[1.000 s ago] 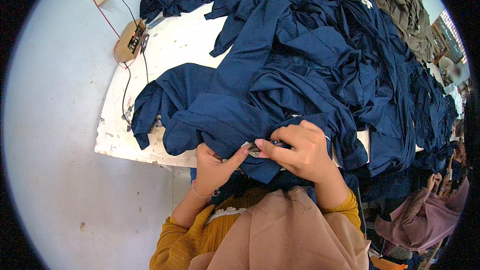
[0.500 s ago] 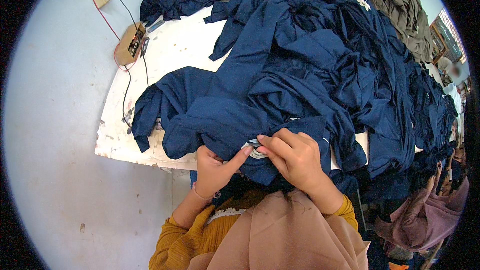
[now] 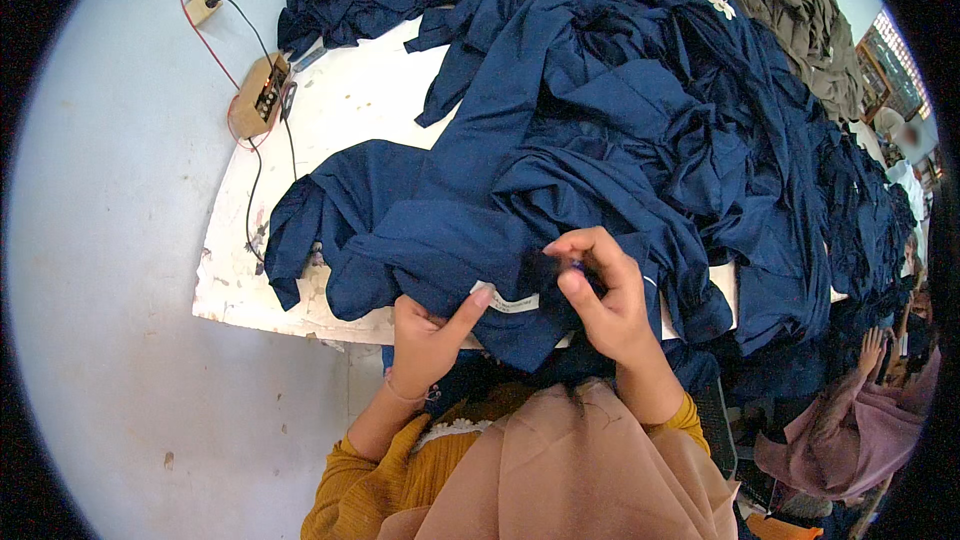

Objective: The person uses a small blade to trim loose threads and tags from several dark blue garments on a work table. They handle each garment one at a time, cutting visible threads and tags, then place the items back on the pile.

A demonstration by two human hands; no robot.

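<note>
A navy garment (image 3: 430, 240) lies bunched at the table's near edge. My left hand (image 3: 425, 340) grips its edge, thumb pressed on the left end of a white label (image 3: 512, 302) with dark print. To the right of the label, my right hand (image 3: 610, 300) is raised just above the cloth with its fingers curled. A small dark, bluish thing shows between its thumb and forefinger, too blurred to name. That hand is apart from the label.
More navy garments (image 3: 640, 100) are heaped over the white table (image 3: 385, 80). A brown cloth pile (image 3: 790, 10) lies at the far right. A wired box (image 3: 258, 95) and cables sit at the left by the wall. At lower right is another person's sleeve (image 3: 830, 440).
My right hand has let go of the label, drawn back to the right and raised its forefinger. The label now lies flatter and shows more fully. My left hand has stayed in place.
</note>
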